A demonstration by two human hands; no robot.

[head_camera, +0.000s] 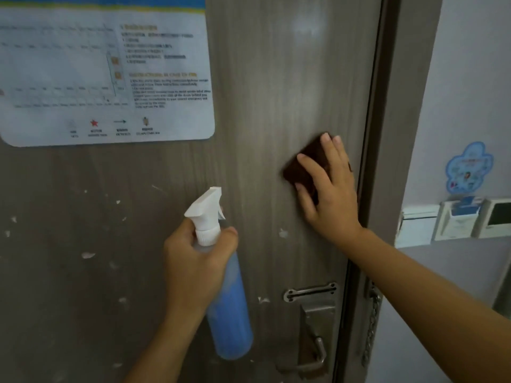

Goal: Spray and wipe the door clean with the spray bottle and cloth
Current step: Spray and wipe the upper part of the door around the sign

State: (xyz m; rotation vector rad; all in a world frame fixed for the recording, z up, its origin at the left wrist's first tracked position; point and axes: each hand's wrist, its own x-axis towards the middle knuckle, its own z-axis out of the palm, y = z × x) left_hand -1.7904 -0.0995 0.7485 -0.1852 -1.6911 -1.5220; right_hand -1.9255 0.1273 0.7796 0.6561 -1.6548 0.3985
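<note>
A grey-brown wood-grain door (276,78) fills the view. My right hand (329,189) presses a dark brown cloth (298,167) flat against the door near its right edge, fingers spread over it. My left hand (196,255) grips the neck of a spray bottle (226,308) with a white trigger head and blue liquid inside, held upright in front of the door's middle, nozzle pointing up and right. White scuff marks and paper scraps dot the door's lower left.
A laminated notice (105,73) is stuck on the door's upper left. A metal lever handle (315,352) and latch plate (311,291) sit at lower right, with a chain (372,327) on the frame. Wall panels (456,219) and a blue sticker (467,167) are on the right wall.
</note>
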